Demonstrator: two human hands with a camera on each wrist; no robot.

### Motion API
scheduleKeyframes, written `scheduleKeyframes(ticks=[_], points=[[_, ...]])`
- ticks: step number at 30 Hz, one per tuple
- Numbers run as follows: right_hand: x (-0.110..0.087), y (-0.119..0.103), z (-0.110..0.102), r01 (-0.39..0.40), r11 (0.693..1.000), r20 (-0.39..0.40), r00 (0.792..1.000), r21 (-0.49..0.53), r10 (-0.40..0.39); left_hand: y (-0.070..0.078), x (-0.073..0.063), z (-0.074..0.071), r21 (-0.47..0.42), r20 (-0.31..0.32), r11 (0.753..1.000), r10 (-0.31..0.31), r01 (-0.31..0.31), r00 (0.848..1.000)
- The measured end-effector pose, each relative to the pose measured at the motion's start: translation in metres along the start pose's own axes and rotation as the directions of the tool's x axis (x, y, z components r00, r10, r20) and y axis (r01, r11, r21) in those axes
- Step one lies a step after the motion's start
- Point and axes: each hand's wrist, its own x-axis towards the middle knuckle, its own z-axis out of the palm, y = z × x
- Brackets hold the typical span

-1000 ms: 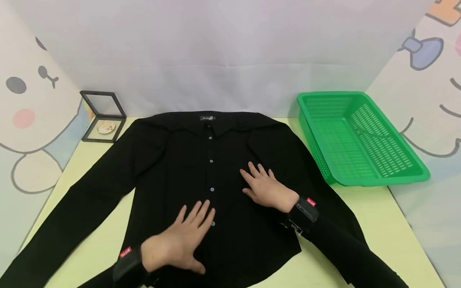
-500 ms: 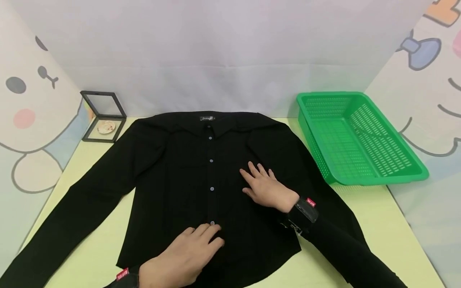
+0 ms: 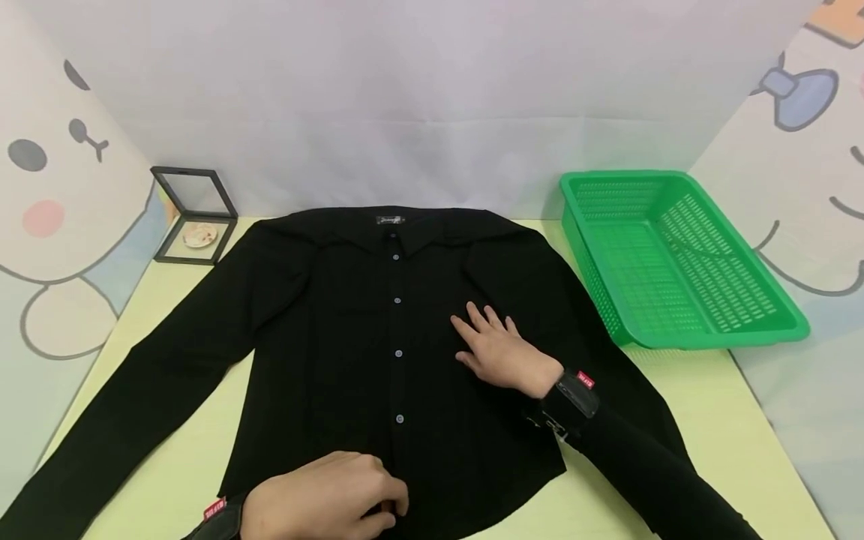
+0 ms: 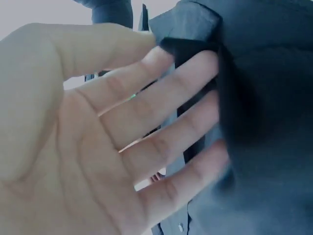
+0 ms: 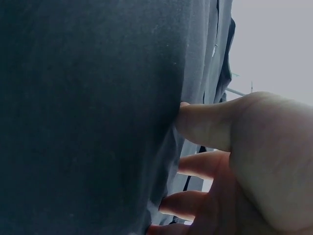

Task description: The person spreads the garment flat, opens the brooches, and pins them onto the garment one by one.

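A black long-sleeved button shirt (image 3: 351, 315) lies front up across the table, collar at the far side. Low on its front, beside the button strip, my left hand (image 3: 331, 495) has curled fingers. In the left wrist view, the thumb and forefinger pinch a small raised fold of the shirt (image 4: 190, 44), while the other fingers slant along the cloth. My right hand (image 3: 506, 356) rests on the shirt's right chest with its fingers spread. Up close, its thumb (image 5: 205, 122) and fingertips touch the fabric. The lower hem's left part is hidden behind the left hand.
A green plastic basket (image 3: 597, 296) stands at the back right, close to the shirt's shoulder. At the back left is a black-framed display case (image 3: 185, 261), open, with a pale round item (image 3: 200, 235) inside. Patterned panels surround the yellow table (image 3: 715, 420).
My left hand has drawn down the shirt front toward the hem, its spread fingers curling and thumb closing on a fold. The right hand stays on the chest.
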Motion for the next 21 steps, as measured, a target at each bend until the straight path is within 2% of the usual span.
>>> scheduleKeyframes(ticks=[2,3,4,6,8,10,11,13,15,17,19,21], points=[[-0.002,-0.001,0.000,0.018,1.000,-0.033,0.999,-0.023,-0.019,-0.001,0.000,0.000,0.071,-0.005,0.997,0.029,-0.029,1.000],[-0.003,-0.002,0.001,0.052,0.998,-0.065,0.996,-0.042,-0.054,-0.002,0.000,0.001,0.106,-0.012,0.993,0.047,-0.046,0.999],[-0.005,-0.003,0.001,0.106,0.993,-0.104,0.988,-0.051,-0.111,-0.003,-0.001,0.001,0.141,-0.022,0.988,0.066,-0.063,0.998],[-0.010,-0.010,0.002,0.245,0.968,-0.160,0.955,-0.049,-0.249,-0.005,0.000,0.002,0.181,-0.031,0.980,0.088,-0.081,0.996],[-0.015,-0.020,0.002,0.418,0.908,-0.154,0.898,0.005,-0.412,-0.006,0.001,0.002,0.169,-0.026,0.981,0.098,-0.093,0.995],[-0.019,-0.034,0.003,0.558,0.820,-0.068,0.830,0.130,-0.554,-0.007,0.002,0.002,0.141,-0.009,0.983,0.117,-0.115,0.993],[-0.022,-0.042,0.004,0.588,0.784,-0.002,0.801,0.198,-0.599,-0.008,0.002,0.002,0.124,0.001,0.984,0.129,-0.128,0.992],[-0.027,-0.055,0.006,0.598,0.739,0.133,0.742,0.311,-0.657,-0.009,0.003,0.002,0.102,0.011,0.981,0.167,-0.167,0.986],[-0.031,-0.065,0.011,0.590,0.728,0.226,0.701,0.350,-0.677,-0.009,0.004,0.003,0.065,0.020,0.976,0.209,-0.209,0.978],[-0.034,-0.072,0.015,0.594,0.730,0.265,0.684,0.339,-0.680,-0.008,0.006,0.005,-0.022,0.031,0.966,0.257,-0.256,0.966],[-0.036,-0.075,0.018,0.599,0.734,0.267,0.686,0.319,-0.676,-0.005,0.008,0.007,-0.138,0.051,0.940,0.322,-0.313,0.945],[-0.037,-0.077,0.019,0.616,0.732,0.245,0.692,0.290,-0.679,-0.003,0.008,0.009,-0.268,0.097,0.905,0.367,-0.331,0.925]])
